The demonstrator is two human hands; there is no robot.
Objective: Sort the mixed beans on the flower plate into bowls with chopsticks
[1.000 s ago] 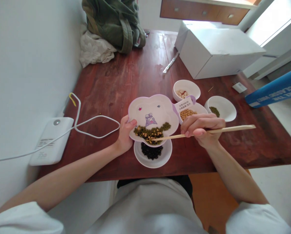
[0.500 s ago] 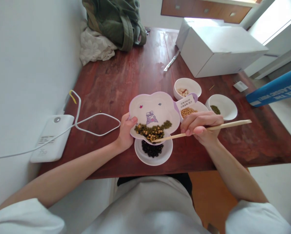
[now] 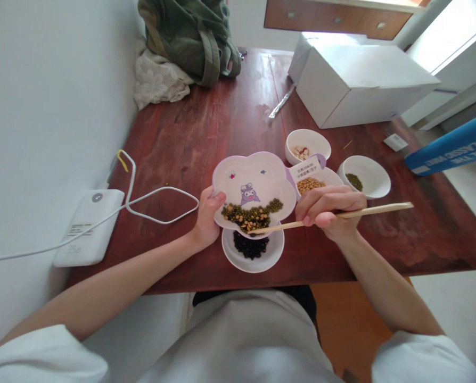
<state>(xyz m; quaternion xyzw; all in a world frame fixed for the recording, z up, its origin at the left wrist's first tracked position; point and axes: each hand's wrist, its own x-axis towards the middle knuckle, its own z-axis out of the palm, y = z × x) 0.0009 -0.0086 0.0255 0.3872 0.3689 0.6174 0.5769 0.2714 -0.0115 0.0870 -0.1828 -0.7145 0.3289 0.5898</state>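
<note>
My left hand grips the left rim of a flower-shaped bowl with a purple edge and a cartoon print. The bowl tilts toward me, and mixed beans, green, yellow and black, lie along its near side. In my closed right hand are wooden chopsticks; their tips rest at the bowl's near lip among the beans. Directly below that lip stands a white bowl with black beans in it. Behind my right hand, another white bowl contains yellow soybeans.
Farther back are a white bowl of pale nuts or beans and a white bowl with green beans. A power bank with a white cable lies left. A white box, a green bag and a blue object surround the table.
The whole view has shifted slightly. Both hands, the tilted bowl and the chopsticks keep nearly the same places, with the chopsticks' rear end a little lower.
</note>
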